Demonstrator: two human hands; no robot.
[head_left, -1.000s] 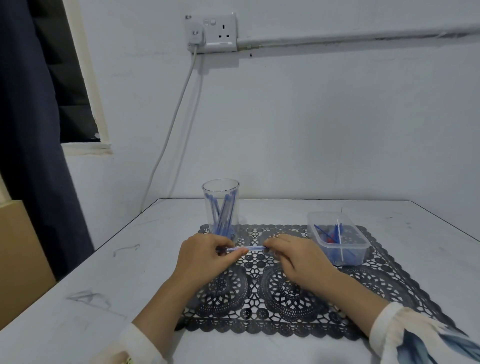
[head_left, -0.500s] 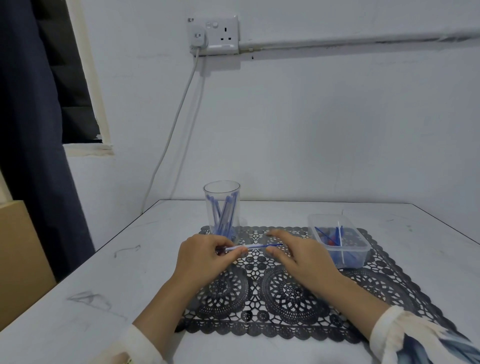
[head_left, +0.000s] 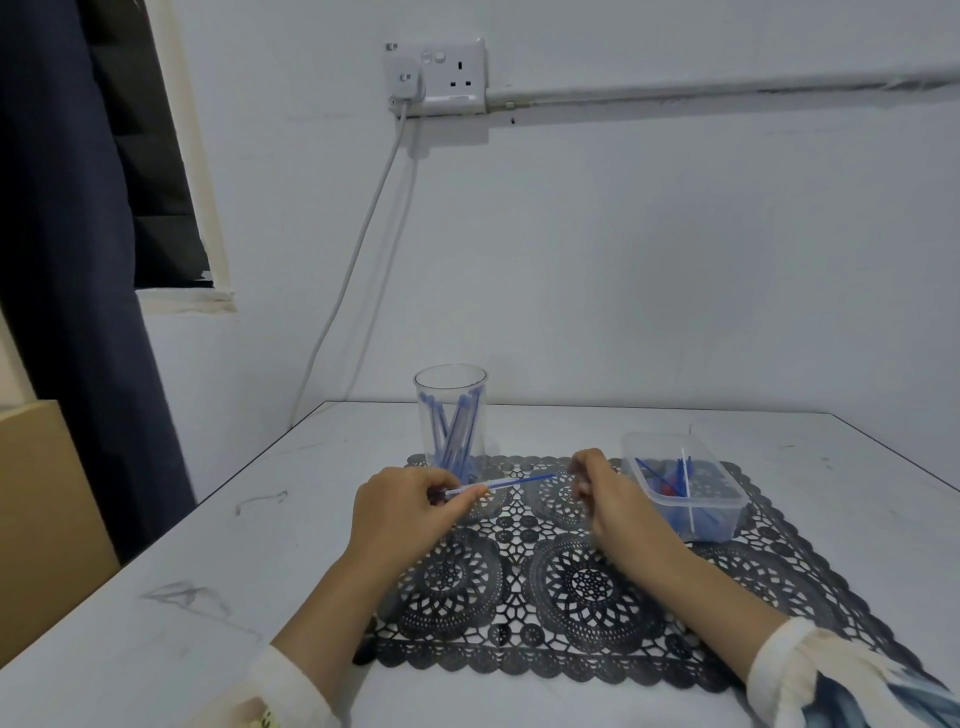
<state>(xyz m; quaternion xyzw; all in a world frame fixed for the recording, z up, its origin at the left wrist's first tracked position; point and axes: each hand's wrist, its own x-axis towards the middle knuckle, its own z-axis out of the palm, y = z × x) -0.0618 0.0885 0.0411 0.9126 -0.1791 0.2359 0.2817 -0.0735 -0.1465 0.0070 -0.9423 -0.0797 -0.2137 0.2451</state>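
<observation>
Read no text, label, brand, number or sign anywhere: none legible on the pen (head_left: 498, 485) pinched in the left hand (head_left: 400, 512), none on the clear cup (head_left: 451, 415) just beyond that grip, none on the plastic tub (head_left: 691, 506) well to its right, none on the wall socket (head_left: 441, 78) far above it

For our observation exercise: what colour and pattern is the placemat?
The placemat is black openwork lace with round medallions; head view shows it best.
</observation>
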